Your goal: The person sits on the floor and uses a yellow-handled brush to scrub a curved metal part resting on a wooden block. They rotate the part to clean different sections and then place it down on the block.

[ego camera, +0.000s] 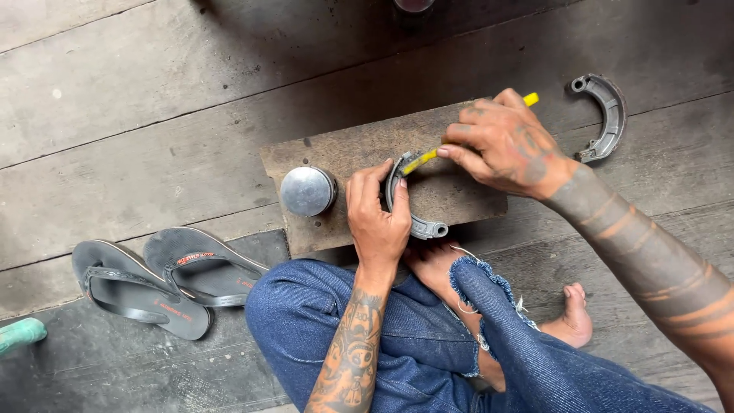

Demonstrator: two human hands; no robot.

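seated on a plank floor (153,92), legs in blue jeans (397,336). left hand (376,218) closed in a grip on a curved grey brake shoe (397,200), standing on edge on a worn wooden board (336,153). right hand (508,141) pinching a yellow-handled tool (428,156), tip touching the shoe's upper end. round metal tin (307,190) on the board just beside the left hand. second brake shoe (604,115) lying well apart on the floor. dark flip-flops (164,279) near the left knee.

Left hand (376,214) gripping curved brake shoe (404,200) on wooden board (344,149), right hand (508,141) pressing yellow tool (424,158) against it
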